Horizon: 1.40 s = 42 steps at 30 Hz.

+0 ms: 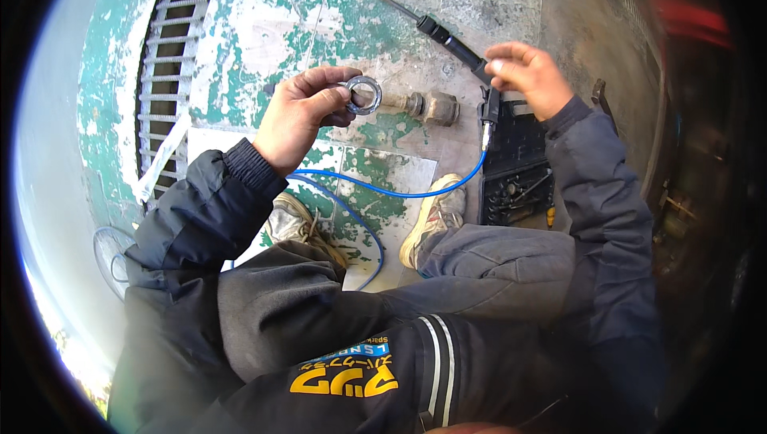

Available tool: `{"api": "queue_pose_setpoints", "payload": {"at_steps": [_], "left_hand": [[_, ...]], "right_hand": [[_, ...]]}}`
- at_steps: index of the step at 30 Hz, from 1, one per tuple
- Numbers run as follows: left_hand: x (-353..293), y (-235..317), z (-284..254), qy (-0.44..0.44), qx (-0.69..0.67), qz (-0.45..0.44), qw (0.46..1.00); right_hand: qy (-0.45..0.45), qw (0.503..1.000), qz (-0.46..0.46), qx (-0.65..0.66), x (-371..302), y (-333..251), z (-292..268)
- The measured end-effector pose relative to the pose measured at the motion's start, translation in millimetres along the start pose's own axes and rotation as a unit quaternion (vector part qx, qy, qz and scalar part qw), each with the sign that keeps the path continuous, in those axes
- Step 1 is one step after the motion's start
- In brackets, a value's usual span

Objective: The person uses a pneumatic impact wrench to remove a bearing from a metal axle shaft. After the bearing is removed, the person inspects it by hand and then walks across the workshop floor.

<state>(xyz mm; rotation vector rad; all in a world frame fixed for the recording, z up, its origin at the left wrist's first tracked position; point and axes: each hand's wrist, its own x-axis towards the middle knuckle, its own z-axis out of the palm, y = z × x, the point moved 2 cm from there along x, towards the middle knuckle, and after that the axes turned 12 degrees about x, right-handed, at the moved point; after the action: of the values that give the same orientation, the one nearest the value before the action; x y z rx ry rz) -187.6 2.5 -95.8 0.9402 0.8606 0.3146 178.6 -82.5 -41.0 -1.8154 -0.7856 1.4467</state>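
Left hand grip: the left hand (297,114) pinches a round metal ring (375,100) by its left side, thumb and fingers closed. Most of the ring stays uncovered, maybe so it can be seen well.
Ring's place: in front of the thick metal rod (403,102) in this view; I cannot tell if it goes around it.
Right hand grip: the right hand (534,79) is blurry, fingers loosely bent. I see nothing in it, but cannot tell for sure.
Black tool: the long black tool (451,44) is by the right fingertips, perhaps to be easy to reach. I cannot tell if they touch.
Blue hose: the hose (399,193) joins the tool's near end and curves left, with slack.
Rod: flat on the floor (391,166), chunky end right.
Black case: the case (511,164) sits right, beside a shoe (435,218), likely handy there.
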Motion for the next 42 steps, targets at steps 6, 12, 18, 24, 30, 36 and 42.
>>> {"api": "queue_pose_setpoints", "payload": {"at_steps": [6,12,18,24,30,36,42], "left_hand": [[-9.4,-25.9,-23.7,0.023,-0.011,-0.033,0.999],[-29.2,-69.7,-53.5,0.054,-0.067,-0.099,0.991],[-35.2,-107.6,-67.3,0.086,-0.115,-0.156,0.977],[-26.3,-112.8,-77.8,0.061,-0.121,-0.15,0.979],[-21.4,-119.7,-80.0,0.062,-0.135,-0.166,0.975],[-20.1,-122.8,-76.9,0.046,-0.153,-0.129,0.979],[-19.2,-115.9,-65.9,0.033,-0.137,-0.114,0.983]], "right_hand": [[-0.043,0.976,0.035,-0.211,28.5,51.7,-1.2],[-0.047,0.948,0.071,-0.306,50.4,74.5,25.4],[-0.105,0.901,0.001,-0.42,62.9,82.3,50.8],[-0.153,0.859,-0.035,-0.488,74.5,82.1,78.0],[-0.181,0.853,-0.041,-0.488,79.6,90.0,90.9],[-0.207,0.821,-0.077,-0.527,76.3,96.5,100.4],[-0.179,0.827,-0.118,-0.519,68.9,61.5,123.0]]}}
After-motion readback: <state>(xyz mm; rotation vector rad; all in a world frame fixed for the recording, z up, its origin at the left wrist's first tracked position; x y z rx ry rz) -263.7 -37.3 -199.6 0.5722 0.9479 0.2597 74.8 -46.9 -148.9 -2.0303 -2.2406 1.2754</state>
